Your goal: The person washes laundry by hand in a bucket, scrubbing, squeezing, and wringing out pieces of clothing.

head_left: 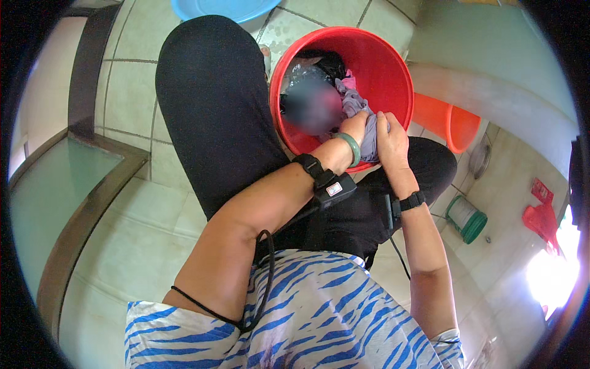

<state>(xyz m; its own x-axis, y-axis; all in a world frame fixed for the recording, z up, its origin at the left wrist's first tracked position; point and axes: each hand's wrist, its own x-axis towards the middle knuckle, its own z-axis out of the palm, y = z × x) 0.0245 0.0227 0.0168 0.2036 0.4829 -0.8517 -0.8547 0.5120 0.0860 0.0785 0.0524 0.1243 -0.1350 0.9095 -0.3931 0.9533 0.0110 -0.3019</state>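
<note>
A red bucket (393, 67) stands between my black-trousered knees. Over its near rim, my left hand (351, 130) and my right hand (393, 142) grip a wet-looking grey cloth (370, 136). The fingers of both hands are closed on it, side by side, and the cloth's far end trails down into the bucket. A green bangle (352, 150) circles my left wrist. Deeper in the bucket lie dark cloth (332, 61), a bit of pink cloth (349, 80) and some water with a shiny surface. A blurred patch hides part of the contents.
A light blue basin (224, 8) sits on the tiled floor ahead. Right of the bucket are an orange container (433, 114), a round metal dish (480, 161) and a white tub with a green lid (473, 226). A brown-framed glass panel (67, 190) is at left.
</note>
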